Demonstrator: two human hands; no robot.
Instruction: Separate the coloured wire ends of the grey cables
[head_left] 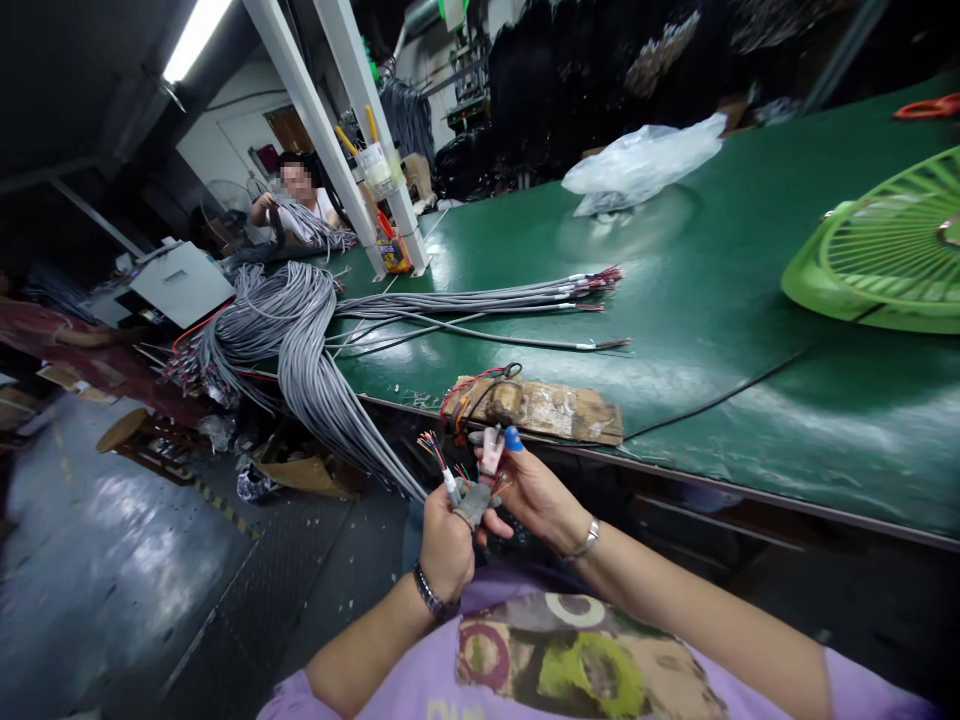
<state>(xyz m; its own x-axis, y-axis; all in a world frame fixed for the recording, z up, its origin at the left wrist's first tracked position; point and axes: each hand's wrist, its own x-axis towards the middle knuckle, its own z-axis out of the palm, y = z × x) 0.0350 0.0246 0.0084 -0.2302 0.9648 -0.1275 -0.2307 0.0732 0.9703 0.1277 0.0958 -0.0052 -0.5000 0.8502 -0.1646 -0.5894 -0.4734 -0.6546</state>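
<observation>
My left hand, its thumb wrapped in grey tape, is closed around grey cables whose stripped ends fan out in thin coloured wires. Close beside it, my right hand, with tape on its fingers and a blue thumb covering, pinches at the wire ends; what exactly lies between those fingertips is too small to make out. Just beyond both hands, a wooden board with red and black leads lies at the bench edge. A thick bundle of grey cables droops over the edge on the left.
On the green bench lie a row of stripped cables, a plastic bag and a green fan with a black cord. White posts rise at the back. Another person handles cables at far left; a stool stands below.
</observation>
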